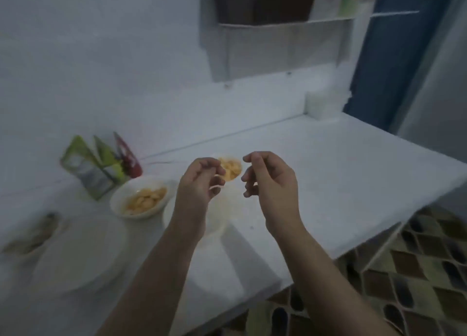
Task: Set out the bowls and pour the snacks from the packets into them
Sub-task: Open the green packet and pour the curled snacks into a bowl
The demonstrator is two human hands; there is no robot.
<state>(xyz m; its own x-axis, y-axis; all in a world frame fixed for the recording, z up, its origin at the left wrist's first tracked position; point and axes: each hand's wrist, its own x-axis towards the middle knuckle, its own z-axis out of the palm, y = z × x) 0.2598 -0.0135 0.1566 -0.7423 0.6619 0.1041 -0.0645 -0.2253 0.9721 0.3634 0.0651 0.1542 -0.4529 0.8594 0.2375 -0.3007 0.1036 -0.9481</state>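
Here, blurred view: no writing legible on packets, green and red ones leaning against wall at left of white worktop. Left hand and right hand raised above worktop, fingers loosely curled, nothing visibly held. Bowl of yellow snacks beside packets; second snack bowl partly hidden behind hands; white bowl under left hand, contents unclear.

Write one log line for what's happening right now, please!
hands: left and right empty, above counter | bowls: two hold snacks | packets: by wall
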